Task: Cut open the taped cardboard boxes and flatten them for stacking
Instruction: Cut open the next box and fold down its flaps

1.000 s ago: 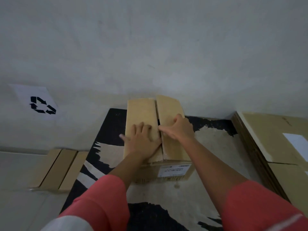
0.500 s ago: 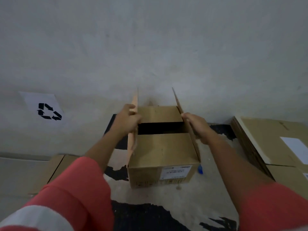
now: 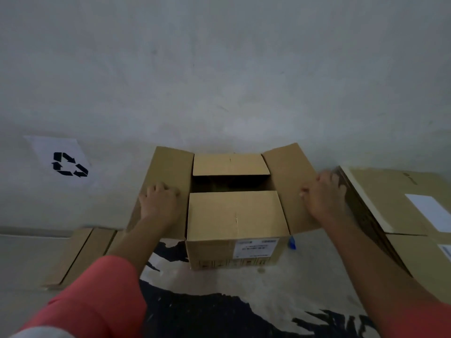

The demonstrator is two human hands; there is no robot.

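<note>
A brown cardboard box (image 3: 235,252) with a white label on its near side stands on a black-and-cream mat, close to the wall. Its two long flaps are spread out to the left and right. The two short inner flaps lie almost level, with a dark gap between them. My left hand (image 3: 159,203) presses flat on the left flap (image 3: 168,167). My right hand (image 3: 324,198) presses on the right flap (image 3: 290,172), fingers spread. Neither hand holds anything.
A small blue object (image 3: 292,242) lies on the mat (image 3: 219,301) by the box's right near corner. Flattened cardboard (image 3: 78,254) lies at the left. A stack of flat cartons (image 3: 402,215) lies at the right. A recycling sign (image 3: 69,164) is on the wall.
The box's closed long flaps were lifted upright and are now folded fully outward. My hands moved apart with them, from the middle seam to either side.
</note>
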